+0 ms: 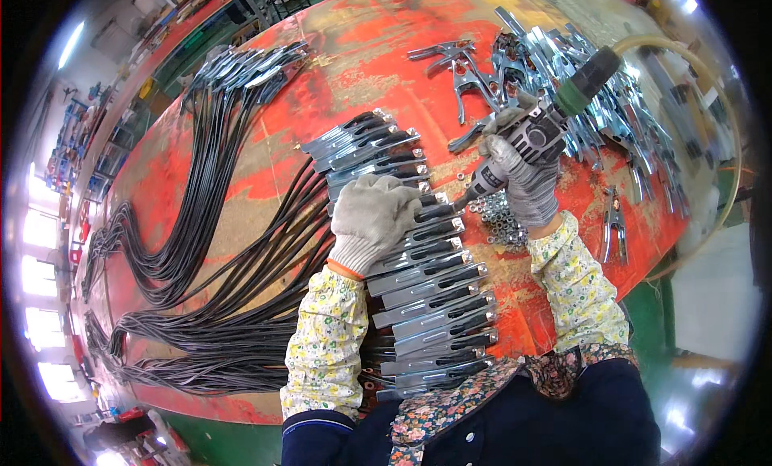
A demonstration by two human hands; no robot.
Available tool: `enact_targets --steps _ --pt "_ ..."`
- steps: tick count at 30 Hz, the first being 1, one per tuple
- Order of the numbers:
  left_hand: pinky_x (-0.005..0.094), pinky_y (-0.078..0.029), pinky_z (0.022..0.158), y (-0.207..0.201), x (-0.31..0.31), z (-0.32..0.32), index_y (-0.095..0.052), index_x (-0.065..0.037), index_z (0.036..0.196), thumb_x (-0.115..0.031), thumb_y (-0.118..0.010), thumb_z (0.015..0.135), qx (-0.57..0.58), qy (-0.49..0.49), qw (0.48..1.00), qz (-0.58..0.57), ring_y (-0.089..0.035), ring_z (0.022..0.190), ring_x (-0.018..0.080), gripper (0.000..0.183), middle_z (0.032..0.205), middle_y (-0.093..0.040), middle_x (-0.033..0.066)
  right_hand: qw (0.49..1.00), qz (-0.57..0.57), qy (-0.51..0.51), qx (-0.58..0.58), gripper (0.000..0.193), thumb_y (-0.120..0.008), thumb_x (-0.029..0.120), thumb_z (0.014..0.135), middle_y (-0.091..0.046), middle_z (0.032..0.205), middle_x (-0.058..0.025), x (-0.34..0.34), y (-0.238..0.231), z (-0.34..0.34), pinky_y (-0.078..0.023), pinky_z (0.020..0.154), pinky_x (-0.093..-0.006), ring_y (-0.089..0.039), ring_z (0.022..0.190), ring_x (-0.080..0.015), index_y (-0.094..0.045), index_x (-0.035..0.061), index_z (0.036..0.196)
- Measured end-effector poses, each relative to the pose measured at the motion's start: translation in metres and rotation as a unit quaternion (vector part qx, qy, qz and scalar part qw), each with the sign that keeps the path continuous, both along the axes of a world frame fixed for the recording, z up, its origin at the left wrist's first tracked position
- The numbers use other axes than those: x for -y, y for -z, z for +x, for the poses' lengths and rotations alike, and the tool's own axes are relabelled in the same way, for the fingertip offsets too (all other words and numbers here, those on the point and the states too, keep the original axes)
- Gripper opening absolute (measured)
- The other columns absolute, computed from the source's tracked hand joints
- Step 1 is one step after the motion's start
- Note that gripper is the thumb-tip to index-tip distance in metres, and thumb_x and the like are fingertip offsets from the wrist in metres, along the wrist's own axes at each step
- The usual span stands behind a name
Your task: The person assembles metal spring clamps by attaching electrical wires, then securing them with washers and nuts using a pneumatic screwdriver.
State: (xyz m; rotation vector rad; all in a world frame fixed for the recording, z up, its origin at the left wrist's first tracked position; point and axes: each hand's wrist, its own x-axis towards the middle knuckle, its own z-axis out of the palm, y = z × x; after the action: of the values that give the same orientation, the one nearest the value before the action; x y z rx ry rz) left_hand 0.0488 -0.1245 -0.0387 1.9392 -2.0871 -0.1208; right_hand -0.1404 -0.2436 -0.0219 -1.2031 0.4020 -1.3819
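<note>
My right hand, in a grey glove, is wrapped round a power screwdriver with a grey body and a green and black end. Its tip points left and down, at the end of a clamp near my left fingers. My left hand, also gloved, rests on a long row of metal spring clamps. Its fingers are curled down onto one clamp, though the fingertips are partly hidden. Black cables run left from the row. Just right of the screwdriver's tip lies a pile of small metal nuts.
A large heap of loose clamps covers the table's far right. One single clamp lies near the right edge. Another bundle of cabled clamps sits at the far left. A yellowish hose loops from the screwdriver's end past the worn red table.
</note>
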Motion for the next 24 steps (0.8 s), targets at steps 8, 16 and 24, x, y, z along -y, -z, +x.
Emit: enact_targets --steps 8,16,24 --pt "0.0397 -0.047 0.084 0.004 0.001 -0.002 -0.072 -0.016 0.1 -0.031 -0.061 0.085 -0.003 0.003 1.0 -0.012 -0.06 0.095 0.0269 0.024 0.097 -0.068 0.0048 0.998 -0.036 0.005 -0.058 0.062 -0.072 -0.002 0.074 -0.061 0.089 -0.0019 -0.005 -0.001 0.001 -0.053 0.071 -0.0278 -0.061 0.079 -0.0112 -0.041 0.0008 0.128" --pt "0.04 -0.046 0.085 0.002 0.0 -0.001 -0.072 -0.015 0.1 -0.031 -0.06 0.086 -0.003 -0.003 1.0 -0.013 -0.061 0.096 0.0266 0.024 0.097 -0.068 0.0057 0.999 0.03 -0.012 -0.038 0.067 -0.073 0.001 0.076 -0.055 0.101 -0.0045 -0.024 -0.001 -0.018 -0.056 0.072 -0.0321 -0.06 0.088 -0.0164 -0.037 0.0075 0.132" --pt "0.0401 -0.048 0.083 0.003 0.0 -0.003 -0.072 -0.016 0.098 -0.029 -0.06 0.085 -0.005 -0.003 1.0 -0.029 -0.061 0.093 0.027 0.021 0.096 -0.068 0.004 0.998 0.029 -0.03 -0.046 0.055 -0.069 -0.002 0.076 -0.058 0.095 -0.0028 -0.029 0.007 -0.013 -0.052 0.076 -0.0277 -0.058 0.087 -0.0115 -0.042 0.0054 0.123"
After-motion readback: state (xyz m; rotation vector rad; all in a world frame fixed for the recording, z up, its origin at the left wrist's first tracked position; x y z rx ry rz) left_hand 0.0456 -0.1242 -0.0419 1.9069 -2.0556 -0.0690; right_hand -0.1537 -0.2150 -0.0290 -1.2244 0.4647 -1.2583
